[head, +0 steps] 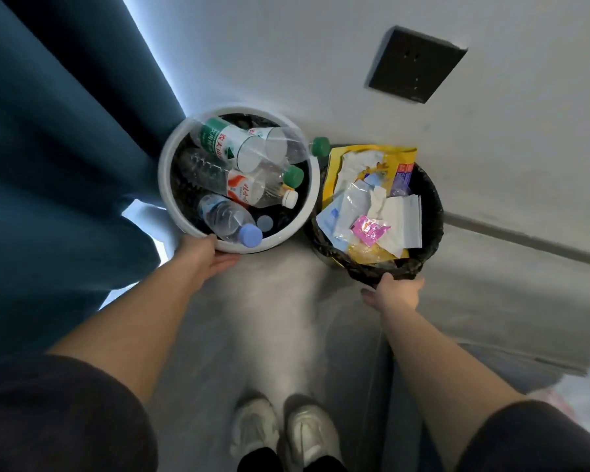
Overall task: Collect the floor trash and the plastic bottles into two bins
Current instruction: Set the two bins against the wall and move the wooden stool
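Note:
Two bins stand side by side against the wall. The white-rimmed bin (166,185) on the left holds several clear plastic bottles (232,148) with green, white and blue caps. The black-lined bin (435,212) on the right is filled with wrappers, tissue and a yellow bag (375,195). My left hand (208,257) grips the near rim of the white bin, fingers hidden under its edge. My right hand (394,294) holds the near rim of the black bin at the liner.
A dark teal curtain (58,148) hangs at the left, close to the white bin. A black wall socket plate (416,64) sits on the white wall behind the bins. My two light shoes (286,434) stand on the grey floor below.

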